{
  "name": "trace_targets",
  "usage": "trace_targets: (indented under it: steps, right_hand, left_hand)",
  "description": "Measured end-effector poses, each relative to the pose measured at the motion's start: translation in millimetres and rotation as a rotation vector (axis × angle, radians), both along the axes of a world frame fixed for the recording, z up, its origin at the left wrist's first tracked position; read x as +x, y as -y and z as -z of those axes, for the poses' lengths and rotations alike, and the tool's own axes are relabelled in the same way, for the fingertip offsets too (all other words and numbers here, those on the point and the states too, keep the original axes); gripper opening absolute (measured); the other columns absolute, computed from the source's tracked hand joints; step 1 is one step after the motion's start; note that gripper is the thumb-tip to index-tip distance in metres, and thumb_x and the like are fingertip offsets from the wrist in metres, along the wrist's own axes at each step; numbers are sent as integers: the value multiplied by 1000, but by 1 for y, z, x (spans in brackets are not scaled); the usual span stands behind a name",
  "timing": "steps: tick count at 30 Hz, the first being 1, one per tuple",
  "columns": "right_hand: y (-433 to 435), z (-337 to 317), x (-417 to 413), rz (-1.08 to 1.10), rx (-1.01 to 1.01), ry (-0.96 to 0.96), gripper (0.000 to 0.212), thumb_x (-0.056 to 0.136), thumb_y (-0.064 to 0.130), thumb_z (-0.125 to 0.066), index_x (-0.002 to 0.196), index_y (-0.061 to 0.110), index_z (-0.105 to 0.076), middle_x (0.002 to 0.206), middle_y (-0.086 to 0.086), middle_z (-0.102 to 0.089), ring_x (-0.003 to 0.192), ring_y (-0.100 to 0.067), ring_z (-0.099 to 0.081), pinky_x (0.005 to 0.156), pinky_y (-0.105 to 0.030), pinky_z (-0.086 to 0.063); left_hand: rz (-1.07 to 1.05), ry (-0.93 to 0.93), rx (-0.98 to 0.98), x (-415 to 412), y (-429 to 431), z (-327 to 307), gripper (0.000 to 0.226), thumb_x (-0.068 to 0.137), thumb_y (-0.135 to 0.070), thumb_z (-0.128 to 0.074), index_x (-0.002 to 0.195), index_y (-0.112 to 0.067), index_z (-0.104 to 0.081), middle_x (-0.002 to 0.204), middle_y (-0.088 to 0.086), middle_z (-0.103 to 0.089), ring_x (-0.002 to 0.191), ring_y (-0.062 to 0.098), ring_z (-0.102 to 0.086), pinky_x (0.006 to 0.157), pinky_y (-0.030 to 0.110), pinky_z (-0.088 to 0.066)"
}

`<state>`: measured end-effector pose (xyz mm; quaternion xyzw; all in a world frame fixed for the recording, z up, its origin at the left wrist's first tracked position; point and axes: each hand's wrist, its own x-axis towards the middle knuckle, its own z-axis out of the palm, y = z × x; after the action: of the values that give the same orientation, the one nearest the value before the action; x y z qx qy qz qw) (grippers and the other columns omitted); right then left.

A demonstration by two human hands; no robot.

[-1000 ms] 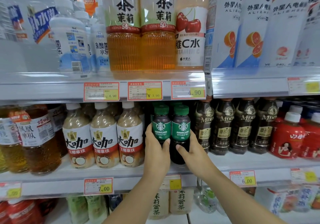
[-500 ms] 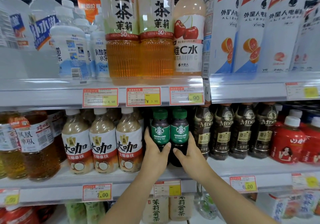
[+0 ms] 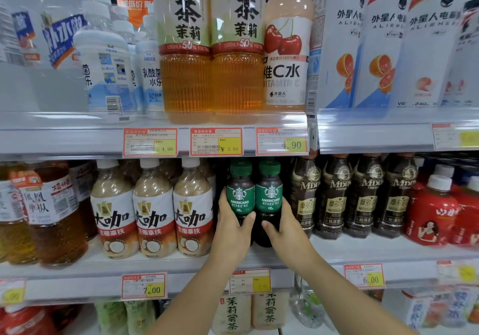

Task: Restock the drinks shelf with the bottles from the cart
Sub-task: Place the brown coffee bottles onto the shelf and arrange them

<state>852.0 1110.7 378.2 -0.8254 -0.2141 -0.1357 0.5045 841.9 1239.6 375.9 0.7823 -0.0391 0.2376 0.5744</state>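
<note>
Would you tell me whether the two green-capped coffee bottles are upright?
Upright: left bottle and right bottle stand caps up, labels level, held by left hand and right hand.

Two small dark coffee bottles stand upright, side by side and touching, on the middle drinks shelf (image 3: 181,266). Each has a green cap and a green label reading AMERICANO. The left hand (image 3: 232,233) grips the left bottle (image 3: 240,196) low on its body, and the right hand (image 3: 285,231) grips the right bottle (image 3: 269,194). They stand between latte bottles (image 3: 193,213) on the left and brown coffee bottles (image 3: 304,200) on the right.
</note>
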Motion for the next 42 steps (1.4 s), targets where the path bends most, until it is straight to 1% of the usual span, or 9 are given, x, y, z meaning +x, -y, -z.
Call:
trace_targets:
  steps: [9,12,14,16,20,31,36,39,42]
  right_hand:
    - [3,-6,-9,-5,-18,-7,62,89,8,-57,137,30,-25,124,14,-49,114,-2,-46,78,7,-31]
    - [9,2,-25,107,-50,91,60,88,11,-60,139,25,-32,128,13,-49,115,1,-43,92,-7,-33]
    - [11,9,-33,216,-42,121,62,88,12,-61,143,19,-32,132,6,-49,117,-7,-47,97,-18,-38]
    - [9,13,-34,285,-71,108,65,87,17,-64,143,19,-32,133,0,-52,113,-15,-54,94,-28,-45]
    - [2,13,-24,358,-143,94,65,84,23,-67,141,24,-35,124,-1,-61,101,-19,-63,85,-39,-52]
    - [0,12,-15,360,-142,70,59,85,17,-65,139,23,-40,119,-4,-64,99,-20,-64,84,-38,-53]
    - [1,12,-27,344,-49,153,54,85,16,-66,135,18,-46,117,-2,-64,96,-14,-60,86,-32,-51]
    - [-20,5,-50,262,17,440,39,87,19,-61,125,15,-55,115,4,-61,107,-11,-57,93,-31,-49]
    - [-64,-13,-61,74,-5,427,45,85,23,-63,128,18,-51,121,5,-56,113,-7,-52,96,-30,-46]
  left_hand:
    - [-60,8,28,-9,6,-2,79,86,-13,-62,147,-24,-14,142,2,-40,130,16,-39,110,44,-34]
    - [-113,29,171,-27,7,4,83,87,-13,-61,149,-26,-7,152,0,-26,139,13,-25,113,29,-22]
    - [-159,47,241,-39,8,7,81,91,-13,-57,149,-27,-3,155,-1,-17,141,12,-18,105,19,-17]
    - [-206,33,283,-41,8,9,79,93,-15,-54,149,-26,1,156,1,-17,139,15,-24,100,18,-25]
    - [-284,-27,399,-33,5,4,76,93,-17,-54,150,-24,-6,144,5,-41,118,21,-51,82,26,-43]
    - [-304,-37,378,-23,4,4,72,91,-15,-56,149,-22,-13,139,5,-47,116,20,-54,80,25,-43]
    - [-275,-3,435,-42,5,-2,75,94,-22,-52,150,-21,-3,153,1,-26,133,16,-38,95,22,-39]
    - [-205,141,473,-71,-13,4,63,94,-22,-52,147,-32,-19,147,-11,-34,130,8,-39,98,20,-36]
    - [-347,304,573,-87,-53,10,47,86,-14,-60,129,-30,-50,126,-10,-55,111,10,-55,88,26,-46]
